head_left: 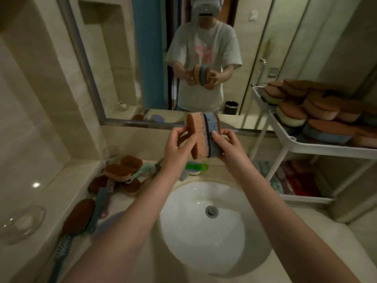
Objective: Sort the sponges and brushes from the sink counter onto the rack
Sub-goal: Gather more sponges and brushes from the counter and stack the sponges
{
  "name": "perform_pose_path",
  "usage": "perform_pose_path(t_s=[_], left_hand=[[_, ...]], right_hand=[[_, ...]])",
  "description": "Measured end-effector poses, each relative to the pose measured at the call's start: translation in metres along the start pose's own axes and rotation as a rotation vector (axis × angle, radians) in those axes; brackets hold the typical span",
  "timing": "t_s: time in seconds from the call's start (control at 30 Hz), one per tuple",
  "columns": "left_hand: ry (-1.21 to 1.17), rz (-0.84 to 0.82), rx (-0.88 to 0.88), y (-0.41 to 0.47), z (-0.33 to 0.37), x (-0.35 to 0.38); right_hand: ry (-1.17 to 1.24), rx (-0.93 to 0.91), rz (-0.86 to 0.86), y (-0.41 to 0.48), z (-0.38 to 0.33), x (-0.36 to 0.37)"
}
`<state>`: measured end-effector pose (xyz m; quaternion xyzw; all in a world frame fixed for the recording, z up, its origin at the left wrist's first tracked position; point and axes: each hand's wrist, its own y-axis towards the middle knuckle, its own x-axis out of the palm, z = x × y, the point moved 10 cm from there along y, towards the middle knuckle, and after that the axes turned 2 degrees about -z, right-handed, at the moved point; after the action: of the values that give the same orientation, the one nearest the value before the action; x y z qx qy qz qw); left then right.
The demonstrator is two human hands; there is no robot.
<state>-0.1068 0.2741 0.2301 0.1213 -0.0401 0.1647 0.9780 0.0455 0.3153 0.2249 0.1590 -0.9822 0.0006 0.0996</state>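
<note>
I hold two sponges pressed together on edge above the sink. My left hand [179, 148] grips the orange sponge [196, 129] with its brown scrub face turned left. My right hand [226, 144] grips the blue sponge [212, 127] beside it. On the counter to the left lie several brown-topped sponges [118, 170] mixed with long-handled brushes [102, 199]. A large brown brush [78, 215] lies nearer the front. A green brush [196, 166] sits behind the basin. The white rack [285, 137] at the right holds several sponges on its upper shelf.
The white round basin [204, 227] with its drain lies below my forearms. A clear glass dish [22, 223] sits at the counter's left. The mirror [142, 58] runs along the back wall. The rack's lower shelf holds red and pink items [295, 180].
</note>
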Motion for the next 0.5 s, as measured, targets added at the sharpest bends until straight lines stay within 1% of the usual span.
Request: perform_pose_path(t_s=[0.07,0.13,0.23,0.3,0.37,0.5], left_hand=[[-0.035,-0.09,0.006,0.005,0.008,0.039],[-0.016,-0.209,-0.009,0.01,0.011,0.078],[0.017,-0.39,-0.023,0.014,0.015,0.132],[0.024,-0.46,-0.021,0.015,0.019,0.162],[0.032,-0.49,-0.019,0.016,0.022,0.189],[0.049,-0.441,0.011,0.02,0.033,0.229]], right_hand=[[-0.004,-0.044,0.083,-0.003,-0.022,-0.03],[-0.007,-0.077,0.153,-0.007,-0.041,-0.06],[0.008,-0.109,0.231,-0.013,-0.066,-0.105],[0.017,-0.124,0.267,-0.018,-0.081,-0.132],[0.029,-0.14,0.271,-0.022,-0.093,-0.155],[0.075,-0.141,0.239,-0.028,-0.105,-0.192]])
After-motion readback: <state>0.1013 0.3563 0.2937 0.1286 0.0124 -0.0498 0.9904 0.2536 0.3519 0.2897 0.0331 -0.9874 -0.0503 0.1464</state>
